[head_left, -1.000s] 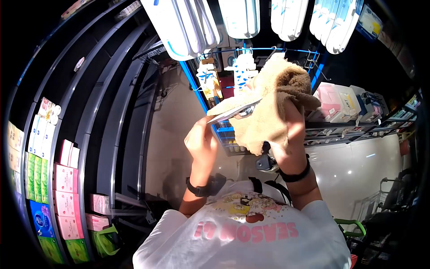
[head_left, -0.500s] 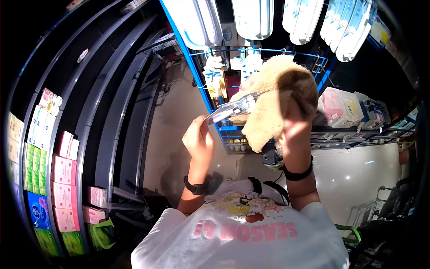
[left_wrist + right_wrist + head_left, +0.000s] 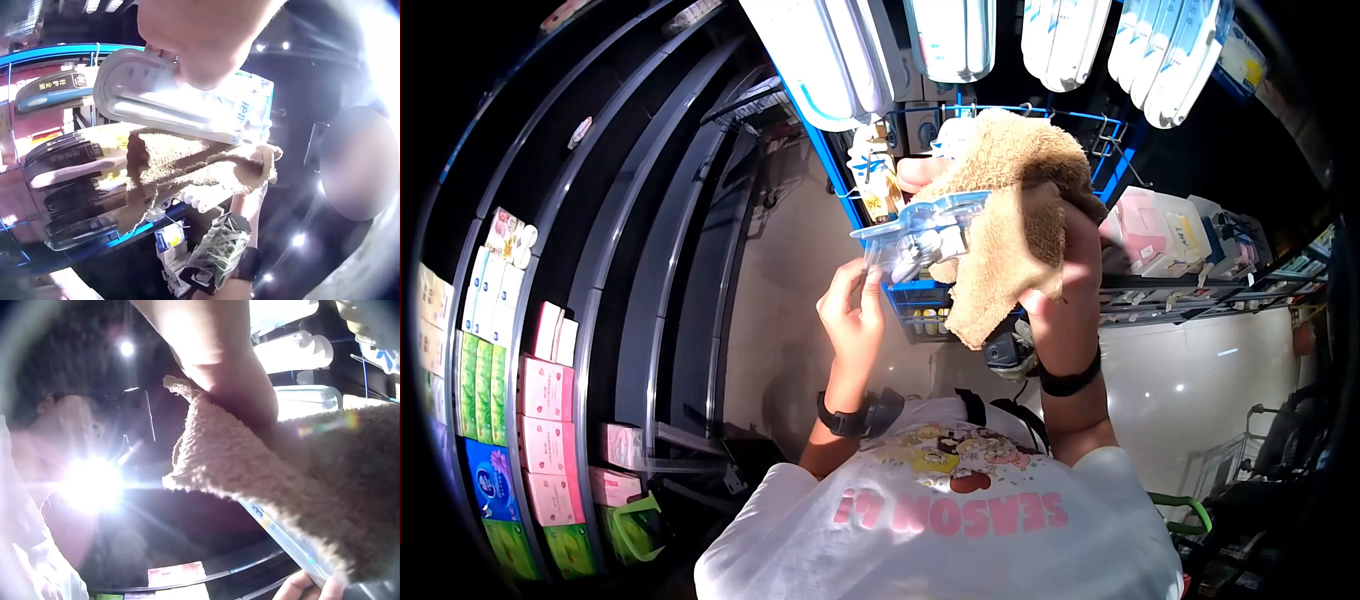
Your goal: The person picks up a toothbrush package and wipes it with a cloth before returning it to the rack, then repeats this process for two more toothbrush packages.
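My left hand (image 3: 850,305) pinches one end of a clear plastic blister pack (image 3: 920,245) between thumb and fingers. In the left wrist view the pack (image 3: 156,94) looks long, with one rounded end; glare hides its contents. A tan, fluffy cloth (image 3: 1010,270) lies against the pack's other end. My right hand (image 3: 1080,255) holds this cloth, which covers much of the hand; some fingertips (image 3: 920,172) stick out past the cloth's far edge. From the right wrist, the cloth (image 3: 225,453) hangs in folds over the pack's edge.
Ahead stands a blue wire rack (image 3: 825,165) with hanging packs (image 3: 875,175). Large pale packages (image 3: 950,45) hang above it. Pink and white packs (image 3: 1150,230) sit on a shelf to the right. Dark shelves at left carry boxes (image 3: 548,390). A cart (image 3: 1230,455) is at lower right.
The blister pack has turned so its clear face shows more. The cloth has shifted on it, and the right hand's fingertips now show past its far edge. The left hand keeps its pinch.
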Action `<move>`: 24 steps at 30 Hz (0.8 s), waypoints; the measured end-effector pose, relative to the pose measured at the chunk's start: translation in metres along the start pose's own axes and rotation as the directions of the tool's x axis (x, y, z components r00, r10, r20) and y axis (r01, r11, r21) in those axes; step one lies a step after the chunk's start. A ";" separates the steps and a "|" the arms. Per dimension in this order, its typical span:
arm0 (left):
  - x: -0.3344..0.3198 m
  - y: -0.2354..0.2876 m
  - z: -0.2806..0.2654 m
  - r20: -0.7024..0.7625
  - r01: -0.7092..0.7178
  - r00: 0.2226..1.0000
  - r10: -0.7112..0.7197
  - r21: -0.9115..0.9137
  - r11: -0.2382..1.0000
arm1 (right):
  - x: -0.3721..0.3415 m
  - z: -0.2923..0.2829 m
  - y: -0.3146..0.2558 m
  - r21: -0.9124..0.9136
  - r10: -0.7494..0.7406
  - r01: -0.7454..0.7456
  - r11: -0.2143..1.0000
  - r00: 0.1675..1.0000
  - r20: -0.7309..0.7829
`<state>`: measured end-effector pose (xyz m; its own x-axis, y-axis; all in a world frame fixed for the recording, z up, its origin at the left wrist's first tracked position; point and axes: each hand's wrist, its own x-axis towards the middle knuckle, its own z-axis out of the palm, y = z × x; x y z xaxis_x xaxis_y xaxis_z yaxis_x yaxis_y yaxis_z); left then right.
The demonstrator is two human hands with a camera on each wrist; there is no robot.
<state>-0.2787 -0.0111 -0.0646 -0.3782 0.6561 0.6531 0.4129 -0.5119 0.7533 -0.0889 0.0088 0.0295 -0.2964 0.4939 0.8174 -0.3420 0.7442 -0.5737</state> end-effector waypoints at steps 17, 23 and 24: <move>0.015 0.017 0.003 -0.068 -0.240 0.964 0.258 0.200 0.950 | -0.008 0.006 0.047 -0.830 -0.275 0.132 0.542 0.961 -0.027; 0.006 0.018 0.004 0.001 -0.315 0.946 0.326 0.254 0.914 | -0.001 0.045 0.006 0.055 0.221 -0.215 0.975 0.933 -0.282; 0.006 0.013 0.005 -0.020 -0.356 0.929 0.369 0.219 0.908 | 0.001 0.047 0.006 0.091 0.248 -0.231 0.969 0.919 -0.307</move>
<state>-0.2717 -0.0111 -0.0508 -0.2157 0.4101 0.8862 0.6915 -0.5767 0.4352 -0.1331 -0.0068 0.0245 -0.0829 0.7764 0.6248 -0.3436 0.5662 -0.7492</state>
